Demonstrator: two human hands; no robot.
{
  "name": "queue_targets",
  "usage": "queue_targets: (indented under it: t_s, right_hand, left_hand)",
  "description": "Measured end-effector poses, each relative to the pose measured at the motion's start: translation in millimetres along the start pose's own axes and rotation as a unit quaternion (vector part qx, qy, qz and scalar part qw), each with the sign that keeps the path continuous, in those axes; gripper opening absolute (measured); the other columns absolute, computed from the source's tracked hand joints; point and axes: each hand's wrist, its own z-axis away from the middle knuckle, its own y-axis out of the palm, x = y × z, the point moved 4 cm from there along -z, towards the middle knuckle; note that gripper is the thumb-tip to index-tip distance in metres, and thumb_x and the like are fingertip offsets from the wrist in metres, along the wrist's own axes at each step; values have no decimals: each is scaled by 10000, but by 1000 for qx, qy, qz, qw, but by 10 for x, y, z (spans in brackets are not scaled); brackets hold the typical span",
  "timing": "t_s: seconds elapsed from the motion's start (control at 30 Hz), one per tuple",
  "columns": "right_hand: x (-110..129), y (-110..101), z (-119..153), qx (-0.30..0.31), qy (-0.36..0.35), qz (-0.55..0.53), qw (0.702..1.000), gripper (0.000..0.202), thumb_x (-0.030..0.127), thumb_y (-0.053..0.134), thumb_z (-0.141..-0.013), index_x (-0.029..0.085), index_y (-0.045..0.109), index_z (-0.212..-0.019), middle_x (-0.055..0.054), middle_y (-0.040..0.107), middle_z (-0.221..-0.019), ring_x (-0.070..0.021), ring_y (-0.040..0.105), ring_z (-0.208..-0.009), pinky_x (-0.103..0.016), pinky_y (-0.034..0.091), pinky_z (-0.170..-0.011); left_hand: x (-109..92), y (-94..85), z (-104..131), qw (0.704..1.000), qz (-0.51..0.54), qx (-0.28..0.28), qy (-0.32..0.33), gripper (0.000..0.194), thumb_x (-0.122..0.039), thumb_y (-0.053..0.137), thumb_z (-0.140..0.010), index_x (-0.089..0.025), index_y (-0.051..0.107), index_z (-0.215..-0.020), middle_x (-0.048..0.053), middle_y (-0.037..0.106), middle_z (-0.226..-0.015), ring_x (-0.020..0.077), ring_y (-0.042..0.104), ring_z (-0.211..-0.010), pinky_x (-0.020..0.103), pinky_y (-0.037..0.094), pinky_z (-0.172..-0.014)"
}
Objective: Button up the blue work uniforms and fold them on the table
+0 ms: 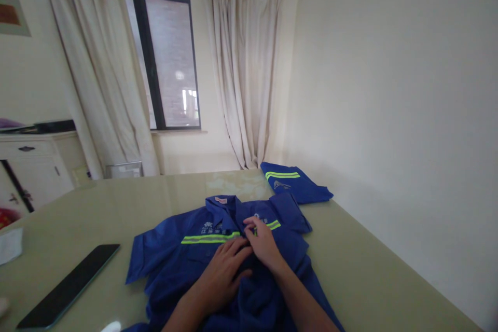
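Head: folded garment (300,187) beyond shirt (194,253)

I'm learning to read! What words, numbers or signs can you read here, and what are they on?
None is clear enough to quote.
Shirt, chest print: pale logo and characters, too blurred to read.
Shirt, other chest print: partly hidden by the right hand, also too blurred.
Collar label: too small.
Folded cloth: grey mark, unreadable.

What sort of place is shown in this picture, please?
Probably a room in a home: long curtains hang beside a window, and a white cabinet with drawer and doors stands at the left.
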Motion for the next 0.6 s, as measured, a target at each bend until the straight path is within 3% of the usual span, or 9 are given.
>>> queue_targets:
  t_s: [0.13, 0.23, 0.3, 0.37, 0.5, 0.53, 0.6]
  right_hand:
    - [-249, -430, -180, -156, 61, -159, 973, 290, 348, 670, -779, 181, 727, -1009, -72, 764, -911, -236, 711, -886, -347, 543, -840]
    - [-538, -732, -221, -288, 133, -283, 905, 378, 431, 739, -700, 191, 743, -992, -54, 777, -923, -234, 710, -917, -329, 548, -838]
    - [-728, -818, -218, -337, 170, -330, 865, 389, 453, 741, -662, 209, 750, -965, -38, 782, -937, -231, 713, -938, -320, 559, -831]
    - [-871, -812, -213, -353, 193, -347, 847, 388, 452, 747, -625, 217, 756, -932, -37, 785, -944, -238, 718, -933, -324, 574, -810]
    - [-983, -712, -215, -346, 208, -342, 848, 383, 420, 761, -575, 196, 768, -885, -61, 788, -915, -263, 721, -912, -343, 582, -788]
    - [-986, -705, -217, -347, 209, -338, 849, 376, 417, 756, -579, 191, 771, -878, -65, 788, -922, -266, 718, -927, -344, 579, -799]
    - [-979, -724, -219, -352, 208, -329, 851, 370, 418, 745, -594, 186, 777, -880, -68, 787, -949, -268, 712, -959, -341, 570, -826]
  left_hand:
    - [123, -99, -1, 997, -55, -20, -53, 437, -259, 452, -999, -314, 512, -1429, 49, 532, -1488, 225, 547, -1295, 373, 433, -1111]
    - [299, -181, 13, 973, -189, -16, -134, 381, -218, 478, -971, -291, 635, -1311, 58, 624, -1397, 288, 568, -1257, 464, 447, -1085]
    - [341, -228, 33, 950, -260, -25, -172, 370, -193, 477, -957, -266, 687, -1253, 80, 610, -1431, 338, 518, -1325, 545, 377, -1135]
    - [286, -207, 55, 954, -248, -9, -168, 418, -182, 488, -934, -285, 666, -1298, 75, 564, -1493, 344, 441, -1410, 593, 302, -1180]
    - [-12, 34, 112, 980, -111, 137, -98, 767, -202, 638, -779, -422, 443, -1487, 34, 350, -1650, 381, 294, -1503, 768, 177, -1153]
    - [-76, 90, 114, 979, -98, 150, -94, 795, -204, 657, -753, -436, 440, -1481, 35, 342, -1652, 393, 293, -1500, 795, 154, -1137]
    - [-133, 177, 78, 980, -113, 123, -106, 641, -190, 617, -789, -432, 543, -1378, 33, 471, -1562, 367, 404, -1437, 777, 203, -1134]
